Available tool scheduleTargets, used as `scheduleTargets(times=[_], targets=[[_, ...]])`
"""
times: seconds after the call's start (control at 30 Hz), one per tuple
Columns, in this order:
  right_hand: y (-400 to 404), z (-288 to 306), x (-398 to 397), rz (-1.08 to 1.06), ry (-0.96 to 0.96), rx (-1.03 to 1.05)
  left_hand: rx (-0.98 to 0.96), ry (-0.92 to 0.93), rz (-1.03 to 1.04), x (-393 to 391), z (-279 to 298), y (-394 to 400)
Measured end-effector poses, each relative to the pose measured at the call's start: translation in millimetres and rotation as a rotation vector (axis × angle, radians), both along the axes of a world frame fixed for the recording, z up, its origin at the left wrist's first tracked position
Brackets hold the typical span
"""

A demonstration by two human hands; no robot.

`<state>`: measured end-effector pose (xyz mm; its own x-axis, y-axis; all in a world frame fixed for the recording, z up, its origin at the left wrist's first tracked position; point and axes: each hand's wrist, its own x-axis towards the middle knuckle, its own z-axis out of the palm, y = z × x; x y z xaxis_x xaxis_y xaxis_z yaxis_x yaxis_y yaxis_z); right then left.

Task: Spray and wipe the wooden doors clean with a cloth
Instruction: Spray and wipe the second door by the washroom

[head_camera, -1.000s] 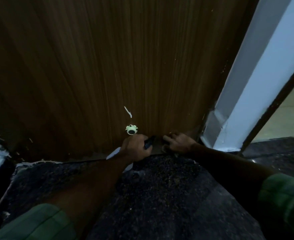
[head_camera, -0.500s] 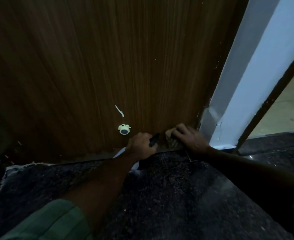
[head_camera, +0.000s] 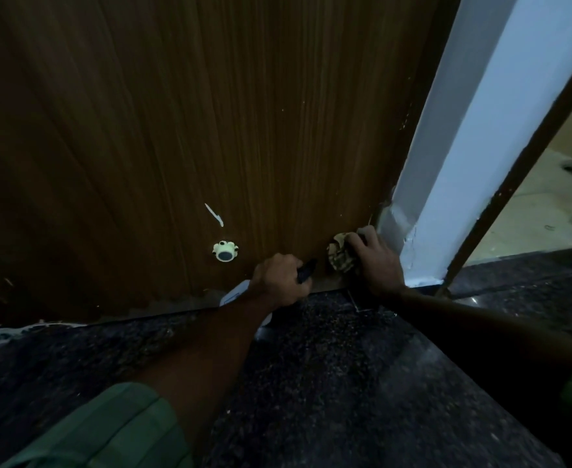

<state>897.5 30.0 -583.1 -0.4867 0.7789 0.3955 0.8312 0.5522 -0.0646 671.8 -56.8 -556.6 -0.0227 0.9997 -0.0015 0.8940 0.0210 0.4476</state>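
Head view: right hand presses crumpled mottled cloth against bottom right corner of brown wooden door, fingers curled over it. Left hand grips white spray bottle, black nozzle toward door, just beside cloth.

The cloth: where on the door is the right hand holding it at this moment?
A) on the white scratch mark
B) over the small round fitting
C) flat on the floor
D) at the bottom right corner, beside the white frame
D: the right hand presses the cloth on the wooden door low down, next to the white frame.
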Motion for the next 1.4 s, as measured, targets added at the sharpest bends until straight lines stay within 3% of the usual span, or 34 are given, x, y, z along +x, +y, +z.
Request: scheduleTargets(times=[0.07,0.17,0.2,0.33,0.4,0.47,0.63,0.8,0.93,1.07,1.2,1.3,1.4], targets=[[-1,-6,-2,0.018,-0.094,-0.038,0.037,-0.035,0.018,3,-3,2],[3,-13,-1,0.109,-0.395,-0.118,0.101,-0.077,0.01,9,-5,9],[3,-13,0,0.125,-0.369,-0.111,0.111,-0.09,0.009,10,-7,10],[1,0,-4,0.012,0.21,-0.089,0.154,-0.152,0.025,8,-16,16],[3,-1,-8,-0.073,0.342,-0.071,0.168,-0.179,0.023,6,-20,17],[4,-10,-6,-0.08,0.222,-0.06,0.171,-0.175,0.013,3,-24,18],[15,-38,13,0.143,-0.336,-0.016,0.03,0.001,-0.067,-7,-32,13],[25,-42,13,0.185,-0.482,0.041,-0.16,0.127,-0.105,-10,-47,10],[34,-41,18,0.403,-0.613,0.241,-0.229,0.13,-0.084,-5,-56,14],[43,-53,8,0.617,-0.584,0.454,-0.09,0.064,-0.105,-8,-60,15],[25,-66,-44,0.721,-0.509,0.526,0.243,-0.15,-0.09,-25,-66,2],[19,-68,-71,0.729,-0.684,0.486,0.318,-0.25,-0.091,-41,-68,-6],[30,-62,-41,0.721,-0.849,0.466,0.331,-0.262,-0.074,-53,-74,-10]])
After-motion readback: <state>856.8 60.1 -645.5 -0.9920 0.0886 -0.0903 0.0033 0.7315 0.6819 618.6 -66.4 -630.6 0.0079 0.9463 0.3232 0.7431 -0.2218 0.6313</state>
